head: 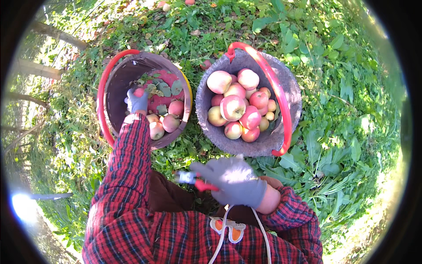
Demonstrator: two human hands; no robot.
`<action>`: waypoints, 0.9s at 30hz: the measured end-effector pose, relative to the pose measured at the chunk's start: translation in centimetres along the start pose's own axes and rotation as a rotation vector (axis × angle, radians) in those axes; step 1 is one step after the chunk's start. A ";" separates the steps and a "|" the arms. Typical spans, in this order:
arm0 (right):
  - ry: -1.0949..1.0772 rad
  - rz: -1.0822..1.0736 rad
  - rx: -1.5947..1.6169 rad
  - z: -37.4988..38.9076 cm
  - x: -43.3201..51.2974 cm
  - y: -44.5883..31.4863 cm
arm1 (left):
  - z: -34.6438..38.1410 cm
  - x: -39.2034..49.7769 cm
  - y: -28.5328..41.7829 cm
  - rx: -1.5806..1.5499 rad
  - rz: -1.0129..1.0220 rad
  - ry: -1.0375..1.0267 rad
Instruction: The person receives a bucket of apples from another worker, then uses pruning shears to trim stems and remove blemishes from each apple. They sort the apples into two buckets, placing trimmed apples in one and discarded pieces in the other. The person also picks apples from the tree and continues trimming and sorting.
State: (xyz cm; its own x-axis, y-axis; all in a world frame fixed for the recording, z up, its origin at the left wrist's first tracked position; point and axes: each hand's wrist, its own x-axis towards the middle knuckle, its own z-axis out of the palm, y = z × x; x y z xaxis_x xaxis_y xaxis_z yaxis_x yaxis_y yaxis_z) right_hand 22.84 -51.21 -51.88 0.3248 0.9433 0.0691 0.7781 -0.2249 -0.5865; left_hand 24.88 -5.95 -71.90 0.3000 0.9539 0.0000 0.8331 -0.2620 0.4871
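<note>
My left hand (136, 101), in a grey glove, reaches into the left basket (113, 89), its fingers around a small red apple (139, 92). Several apples (170, 123) and leafy twigs (164, 88) lie on the reddish bottom there. My right hand (232, 180), gloved in grey too, holds red-handled pruning shears (205, 185) below the right basket; their blades are blurred. The right basket (217, 145), lined with grey felt, carries many red and yellow apples (232, 107). Each basket has a red handle, the right one's arching over its right side.
Green weeds and grass (316, 115) surround both baskets. One apple (205, 64) lies on the ground between the baskets, and others (166, 7) lie farther off at the top. Wooden posts (59, 34) stand at the upper left. A white cord (221, 234) hangs before my plaid shirt.
</note>
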 end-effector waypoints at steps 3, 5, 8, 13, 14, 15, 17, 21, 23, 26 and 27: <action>0.144 0.080 -0.031 -2.1 1.3 1.4 | -2.5 -6.1 4.3 -1.206 -0.256 -0.288; 0.285 0.151 -0.166 -2.8 2.1 1.7 | -4.9 -11.0 6.3 -1.577 -0.712 -0.572; 0.304 0.250 -0.305 -3.4 2.6 2.3 | -9.3 -18.1 7.4 -1.749 -0.550 -1.052; 0.263 0.267 -0.273 -3.2 1.9 2.2 | -13.3 -23.6 9.8 -1.673 -0.400 -1.111; 0.275 0.276 -0.266 -3.2 1.9 2.1 | -13.8 -24.1 10.2 -1.652 -0.362 -1.124; 0.283 0.274 -0.278 -3.3 1.8 2.0 | -14.3 -24.5 10.6 -1.621 -0.343 -1.109; 0.304 0.266 -0.299 -3.5 1.9 1.8 | -15.0 -25.2 10.9 -1.612 -0.288 -1.090; 0.305 0.275 -0.288 -3.3 1.6 1.4 | -15.5 -25.5 10.5 -1.515 -0.175 -1.039; 0.272 0.288 -0.279 -3.0 1.4 1.5 | -15.2 -25.0 10.1 -1.463 -0.088 -1.031; 0.300 0.219 -0.304 -2.9 1.0 1.8 | -14.8 -24.0 9.6 -1.374 0.049 -1.054; 0.329 0.198 -0.300 -2.9 0.8 1.9 | -14.9 -23.8 9.5 -1.346 0.060 -1.066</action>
State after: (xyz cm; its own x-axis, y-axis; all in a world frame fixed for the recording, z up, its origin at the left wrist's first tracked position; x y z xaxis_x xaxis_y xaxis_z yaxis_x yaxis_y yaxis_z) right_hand 26.11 -51.57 -50.57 0.5974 0.7587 0.2599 0.7892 -0.4986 -0.3586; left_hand 18.74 -28.93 -54.31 0.9310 0.2911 -0.2202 0.0307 0.5386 0.8420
